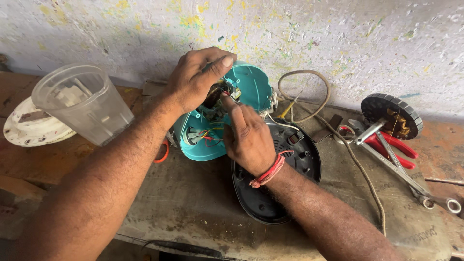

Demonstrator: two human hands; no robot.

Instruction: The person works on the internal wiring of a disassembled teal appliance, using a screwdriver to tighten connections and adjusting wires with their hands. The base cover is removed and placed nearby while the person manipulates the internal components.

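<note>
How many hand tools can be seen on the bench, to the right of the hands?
3: red-handled pliers beside the black toothed wheel, a long metal spanner lying across them, and a yellow-handled screwdriver inside the cord loop. Others may be hidden under the hands.

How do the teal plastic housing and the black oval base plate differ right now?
The teal plastic housing stands tilted open, wiring exposed; the black oval base plate lies flat on the bench. The left hand grips the housing; nothing grips the plate, which lies under the right hand. Both are plastic shells.
</note>
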